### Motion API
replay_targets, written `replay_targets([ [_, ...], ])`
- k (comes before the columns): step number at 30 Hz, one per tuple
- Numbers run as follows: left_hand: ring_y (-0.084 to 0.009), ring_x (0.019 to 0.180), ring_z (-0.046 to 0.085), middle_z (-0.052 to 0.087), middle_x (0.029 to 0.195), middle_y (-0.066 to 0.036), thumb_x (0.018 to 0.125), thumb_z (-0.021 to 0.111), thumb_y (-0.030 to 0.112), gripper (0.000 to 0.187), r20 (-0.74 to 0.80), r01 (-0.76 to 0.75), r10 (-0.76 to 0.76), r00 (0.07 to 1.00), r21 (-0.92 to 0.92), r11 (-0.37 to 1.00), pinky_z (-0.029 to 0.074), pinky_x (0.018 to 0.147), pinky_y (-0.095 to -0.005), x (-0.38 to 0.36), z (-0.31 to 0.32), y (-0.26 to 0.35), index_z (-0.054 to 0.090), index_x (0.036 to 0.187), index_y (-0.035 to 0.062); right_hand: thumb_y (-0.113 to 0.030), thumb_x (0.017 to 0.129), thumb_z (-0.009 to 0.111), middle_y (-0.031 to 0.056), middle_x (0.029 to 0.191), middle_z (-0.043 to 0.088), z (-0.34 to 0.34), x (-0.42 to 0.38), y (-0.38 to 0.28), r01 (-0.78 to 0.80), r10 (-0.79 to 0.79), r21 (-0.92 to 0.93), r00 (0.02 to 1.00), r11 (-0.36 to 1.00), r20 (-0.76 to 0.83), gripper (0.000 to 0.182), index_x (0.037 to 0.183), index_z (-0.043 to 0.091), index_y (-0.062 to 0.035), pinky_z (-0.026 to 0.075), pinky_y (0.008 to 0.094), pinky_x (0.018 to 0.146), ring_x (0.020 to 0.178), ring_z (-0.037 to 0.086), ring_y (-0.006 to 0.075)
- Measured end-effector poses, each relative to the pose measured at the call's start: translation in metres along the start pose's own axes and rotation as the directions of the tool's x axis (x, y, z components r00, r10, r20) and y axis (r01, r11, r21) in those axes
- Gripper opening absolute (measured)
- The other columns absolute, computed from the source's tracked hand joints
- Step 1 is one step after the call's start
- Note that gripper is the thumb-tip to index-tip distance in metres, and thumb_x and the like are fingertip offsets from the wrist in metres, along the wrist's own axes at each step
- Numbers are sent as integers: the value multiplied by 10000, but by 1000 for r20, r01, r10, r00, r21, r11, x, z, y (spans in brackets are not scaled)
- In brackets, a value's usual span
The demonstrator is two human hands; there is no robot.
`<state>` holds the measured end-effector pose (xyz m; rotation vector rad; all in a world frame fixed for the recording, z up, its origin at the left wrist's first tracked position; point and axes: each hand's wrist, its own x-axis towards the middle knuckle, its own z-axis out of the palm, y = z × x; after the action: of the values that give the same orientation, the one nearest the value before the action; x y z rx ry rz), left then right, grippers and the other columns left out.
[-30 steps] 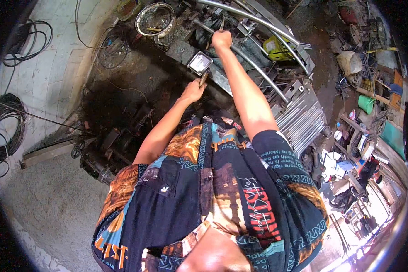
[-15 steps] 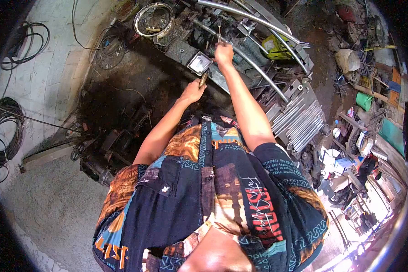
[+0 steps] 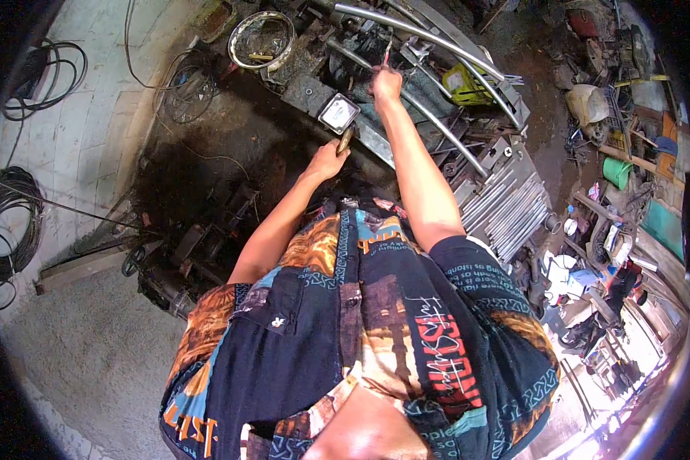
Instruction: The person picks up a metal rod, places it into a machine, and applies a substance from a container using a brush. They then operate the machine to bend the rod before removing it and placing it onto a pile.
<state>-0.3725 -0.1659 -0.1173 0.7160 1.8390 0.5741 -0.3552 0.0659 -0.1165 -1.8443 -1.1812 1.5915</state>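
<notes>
My left hand (image 3: 327,160) is closed around a short brownish, handle-like piece (image 3: 346,139), near the front edge of a metal bench (image 3: 376,141). Just beyond that piece is a square, dark-rimmed object (image 3: 339,113) with a bright whitish face; it overlaps the bench corner in this view. My right hand (image 3: 386,81) reaches farther out over the bench, its fingers wrapped round a thin tool (image 3: 389,54) with a reddish part and a narrow tip pointing away from me. A long grey metal tube (image 3: 437,121) runs diagonally past this hand.
A round pale-rimmed container (image 3: 261,40) stands at the bench's far left. Bent metal tubes (image 3: 422,32) arch over the back, near a yellow-green object (image 3: 466,84). Many cut rods (image 3: 506,215) lie at right. Coiled cables (image 3: 11,222) hang along the left wall. Machinery (image 3: 169,284) stands lower left.
My right hand has shifted to the right with the thin tool. My left hand keeps its grip and has hardly moved. The whole view has dropped slightly.
</notes>
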Motion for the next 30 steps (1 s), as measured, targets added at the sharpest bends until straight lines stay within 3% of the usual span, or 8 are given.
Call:
replay_targets([
  [9, -432, 1012, 610, 646, 1021, -270, 897, 616, 303, 371, -15, -23, 23, 1000, -26, 999, 484, 851, -464, 0, 5, -5, 592, 1125, 12, -62, 903, 431, 79, 692, 525, 5, -12, -5, -84, 58, 204, 990, 975, 130, 150, 891, 565, 7, 394, 336, 412, 493, 478, 175],
  [12, -405, 924, 624, 644, 960, -256, 903, 623, 289, 347, -24, -37, 37, 999, -22, 999, 483, 812, -445, -2, 4, -4, 591, 1098, 4, -42, 892, 442, 72, 669, 520, 23, 21, 12, -34, 21, 116, 994, 993, 108, 132, 870, 563, 6, 393, 334, 420, 490, 476, 183],
  [14, -382, 837, 633, 641, 902, -244, 909, 629, 279, 329, -37, -55, 54, 998, -20, 998, 481, 774, -430, -3, 4, -4, 587, 1067, -6, -186, 911, 521, 228, 855, 679, 41, 53, 35, 24, -34, -161, 998, 987, -54, 293, 880, 656, 73, 513, 441, 577, 682, 679, 298],
  [15, -383, 831, 634, 640, 894, -247, 910, 626, 279, 326, -37, -45, 45, 998, -14, 999, 480, 768, -430, -2, 5, -4, 588, 1066, -5, -63, 895, 469, 74, 629, 535, 39, 41, 18, 15, -17, -71, 999, 997, -34, 178, 843, 615, 24, 389, 357, 433, 506, 511, 190],
  [19, -387, 827, 635, 636, 882, -254, 913, 618, 283, 324, -39, -35, 34, 999, -14, 999, 478, 759, -436, -4, 3, 0, 588, 1061, -4, -65, 886, 492, 89, 654, 564, 46, 19, -16, -58, 59, -55, 998, 997, 16, 186, 841, 639, 39, 400, 377, 441, 514, 530, 205],
  [22, -393, 829, 633, 636, 885, -254, 914, 613, 291, 330, -22, -8, 8, 1000, -1, 1000, 476, 759, -441, -1, 6, -2, 587, 1063, -3, -181, 869, 546, 286, 982, 677, 47, 11, -23, -113, 116, -305, 993, 946, -7, 314, 989, 661, 85, 514, 466, 799, 965, 669, 402],
  [28, -401, 854, 636, 638, 901, -263, 913, 612, 301, 348, -10, -21, 21, 1000, 8, 1000, 476, 771, -443, -4, 5, 2, 587, 1078, -4, -299, 948, 500, 283, 855, 680, 37, -27, -12, 13, -92, -488, 986, 873, -138, 429, 931, 665, 97, 514, 453, 685, 808, 695, 389],
  [30, -402, 856, 637, 638, 902, -264, 912, 613, 303, 350, -14, -32, 32, 999, -12, 999, 476, 772, -443, -3, 8, 0, 587, 1078, -4, -202, 887, 526, 307, 1012, 657, 31, -26, -16, -40, 13, -283, 995, 958, -96, 323, 994, 648, 78, 494, 476, 865, 1010, 636, 432],
])
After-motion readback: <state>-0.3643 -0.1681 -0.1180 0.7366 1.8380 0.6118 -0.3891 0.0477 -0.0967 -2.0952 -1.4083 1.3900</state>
